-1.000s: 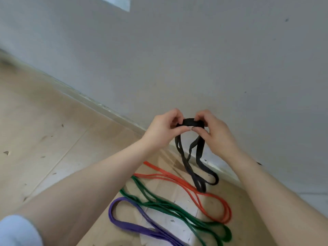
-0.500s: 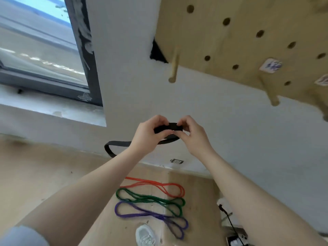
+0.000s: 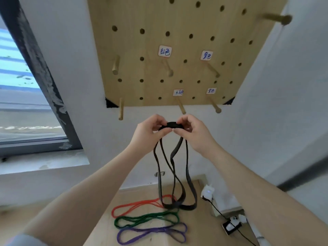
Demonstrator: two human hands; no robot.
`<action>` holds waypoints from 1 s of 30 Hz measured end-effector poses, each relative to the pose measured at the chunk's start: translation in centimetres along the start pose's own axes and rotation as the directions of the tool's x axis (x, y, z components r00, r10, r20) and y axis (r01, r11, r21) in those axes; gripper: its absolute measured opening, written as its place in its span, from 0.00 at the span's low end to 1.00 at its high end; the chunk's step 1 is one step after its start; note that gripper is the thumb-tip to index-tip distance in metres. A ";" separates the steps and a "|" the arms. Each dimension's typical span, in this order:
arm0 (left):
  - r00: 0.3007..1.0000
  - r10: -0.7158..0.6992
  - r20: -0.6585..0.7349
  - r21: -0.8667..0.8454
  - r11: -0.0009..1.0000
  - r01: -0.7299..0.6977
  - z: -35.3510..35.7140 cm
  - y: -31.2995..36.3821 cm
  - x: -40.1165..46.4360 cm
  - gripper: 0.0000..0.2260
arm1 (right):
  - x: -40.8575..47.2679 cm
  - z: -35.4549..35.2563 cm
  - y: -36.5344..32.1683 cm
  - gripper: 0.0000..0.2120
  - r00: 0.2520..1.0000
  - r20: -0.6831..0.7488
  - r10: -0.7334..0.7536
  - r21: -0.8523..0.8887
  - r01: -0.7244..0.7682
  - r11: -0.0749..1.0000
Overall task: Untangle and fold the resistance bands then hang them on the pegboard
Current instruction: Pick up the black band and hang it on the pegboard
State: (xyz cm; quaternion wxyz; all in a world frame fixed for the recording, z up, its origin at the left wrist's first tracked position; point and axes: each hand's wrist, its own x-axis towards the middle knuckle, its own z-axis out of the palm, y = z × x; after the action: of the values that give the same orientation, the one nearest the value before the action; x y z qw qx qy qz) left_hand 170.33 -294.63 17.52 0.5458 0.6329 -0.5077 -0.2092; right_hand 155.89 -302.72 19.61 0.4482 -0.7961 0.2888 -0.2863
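Below the pegboard (image 3: 177, 20); both hands (image 3: 170, 129) pinch the black band (image 3: 171, 124).

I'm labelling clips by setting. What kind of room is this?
Probably a room at home used as a workout corner: a wooden pegboard with labelled pegs on a plain white wall, a window to the left, and red, green and purple bands on the wood floor.

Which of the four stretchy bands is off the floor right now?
The black band: both hands pinch its top and its loops hang down. The red, green and purple bands lie on the floor.
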 end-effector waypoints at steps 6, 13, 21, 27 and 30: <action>0.982 0.034 0.187 0.027 0.999 -0.040 6.6 4.1 2.2 0.11 | -2.0 -7.6 1.7 0.11 0.993 -0.115 0.007 -0.022 -0.010 1.000; 0.983 -0.022 0.180 0.077 0.997 0.008 14.2 5.0 7.2 0.06 | 1.0 -15.8 6.0 0.11 0.995 -0.087 0.038 -0.062 -0.044 0.997; 0.978 0.149 -0.143 0.167 0.978 -0.125 17.2 6.5 13.0 0.04 | 8.5 -20.2 7.7 0.07 0.999 0.027 -0.045 0.135 0.041 0.990; 0.880 0.321 -0.349 0.256 0.936 -0.240 15.3 9.4 16.4 0.07 | 13.7 -20.8 4.4 0.11 0.970 -0.015 -0.244 0.237 0.240 0.941; 0.885 0.239 -0.400 0.197 0.965 -0.172 14.7 9.8 19.0 0.08 | 16.1 -20.4 4.0 0.09 0.972 -0.051 -0.228 0.256 0.233 0.938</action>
State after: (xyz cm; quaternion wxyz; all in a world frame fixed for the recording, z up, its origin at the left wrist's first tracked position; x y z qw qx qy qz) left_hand 161.75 -317.11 27.20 0.6101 0.6462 -0.4573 0.0312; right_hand 151.23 -327.19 28.12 0.5093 -0.7556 0.1581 -0.3804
